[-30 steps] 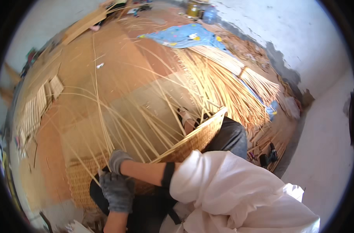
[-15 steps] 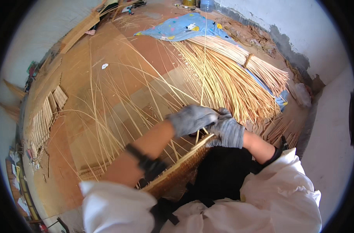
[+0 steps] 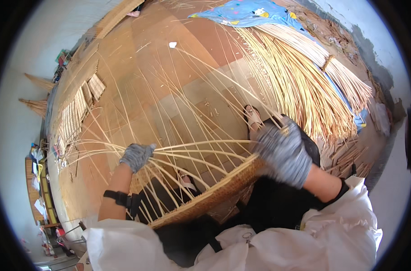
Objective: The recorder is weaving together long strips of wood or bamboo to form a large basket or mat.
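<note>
A woven wicker piece (image 3: pixel 204 198) with a thick braided rim lies across my lap, and long pale wicker strands (image 3: pixel 192 151) fan out from it. My left hand (image 3: pixel 137 157), in a grey knitted glove, is closed around a bunch of these strands left of the rim. At the rim's right end is my right hand (image 3: pixel 284 151), gloved alike and blurred by motion. Its fingers are curled, with a single strand running into them from the upper left. The fingertips of that hand are not clearly seen.
A large bundle of loose wicker rods (image 3: pixel 300 81) lies at the right, beside a tied bundle (image 3: pixel 345 74) and a blue patterned cloth (image 3: pixel 241 12). Woven strips (image 3: pixel 81 106) lie at the left. My sandaled foot (image 3: pixel 253 116) is just behind the strands. A plastered wall (image 3: pixel 395 162) stands at right.
My hands were together at the rim's right end; now the left has moved far left and grips a bunch of strands. The right has shifted slightly right. The view has turned downward.
</note>
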`<action>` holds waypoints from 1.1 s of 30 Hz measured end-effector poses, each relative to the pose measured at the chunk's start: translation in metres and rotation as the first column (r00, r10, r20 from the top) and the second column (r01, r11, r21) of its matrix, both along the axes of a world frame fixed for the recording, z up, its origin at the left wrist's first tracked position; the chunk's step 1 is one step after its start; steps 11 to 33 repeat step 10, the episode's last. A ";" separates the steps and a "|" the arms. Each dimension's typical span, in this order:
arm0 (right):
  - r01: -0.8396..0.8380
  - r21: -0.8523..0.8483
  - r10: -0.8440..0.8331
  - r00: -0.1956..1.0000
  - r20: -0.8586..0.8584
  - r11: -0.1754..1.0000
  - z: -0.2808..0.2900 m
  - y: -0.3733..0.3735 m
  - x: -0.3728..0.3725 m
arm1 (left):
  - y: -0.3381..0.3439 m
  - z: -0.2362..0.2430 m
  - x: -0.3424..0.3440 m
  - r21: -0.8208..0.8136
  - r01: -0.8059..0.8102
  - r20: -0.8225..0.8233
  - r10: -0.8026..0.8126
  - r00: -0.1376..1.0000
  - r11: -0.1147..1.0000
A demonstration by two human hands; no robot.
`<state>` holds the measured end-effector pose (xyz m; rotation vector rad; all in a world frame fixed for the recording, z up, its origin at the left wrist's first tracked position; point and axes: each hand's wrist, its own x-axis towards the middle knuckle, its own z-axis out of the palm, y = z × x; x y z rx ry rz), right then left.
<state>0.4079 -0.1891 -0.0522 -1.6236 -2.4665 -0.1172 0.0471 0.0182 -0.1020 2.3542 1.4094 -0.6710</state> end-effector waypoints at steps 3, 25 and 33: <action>-0.290 -0.044 0.271 0.931 -0.243 0.956 -0.011 -0.007 -0.054 | -0.007 0.014 0.015 0.055 0.067 -0.049 -0.064 0.997 0.996; 0.006 -0.655 0.104 0.986 0.129 0.756 -0.029 0.028 -0.103 | -0.004 0.032 0.016 -0.067 -0.121 -0.114 0.113 0.987 0.990; 0.006 -0.655 0.104 0.986 0.129 0.756 -0.029 0.028 -0.103 | -0.004 0.032 0.016 -0.067 -0.121 -0.114 0.113 0.987 0.990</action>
